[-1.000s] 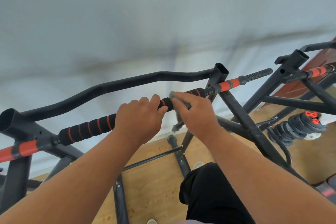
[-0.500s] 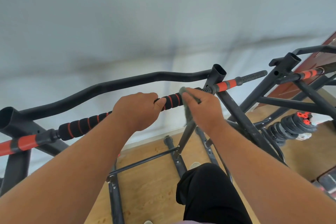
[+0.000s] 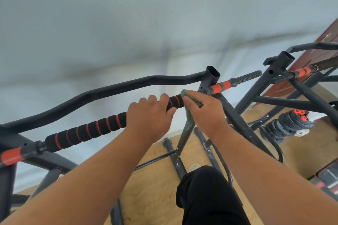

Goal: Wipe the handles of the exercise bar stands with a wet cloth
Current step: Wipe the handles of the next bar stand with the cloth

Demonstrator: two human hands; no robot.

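Foam handle (image 3: 86,131): judged soft and grippy over a stiff bar — black padding ringed with red bands, seen running across the stand from lower left up to the right post.
Left hand (image 3: 149,117): seen wrapped over the handle near its right end, fingers curled round the padding – the bar judged steadied there.
Wet cloth (image 3: 188,102): judged limp, light and likely slick when damp; a grey-green wad was seen pressed on the handle's right end, best taken bunched in the palm.
Right hand (image 3: 204,113): seen closed round the cloth, touching the handle just beside the left hand.
Second stand (image 3: 285,76): seen at right, with its own red-and-black handle.
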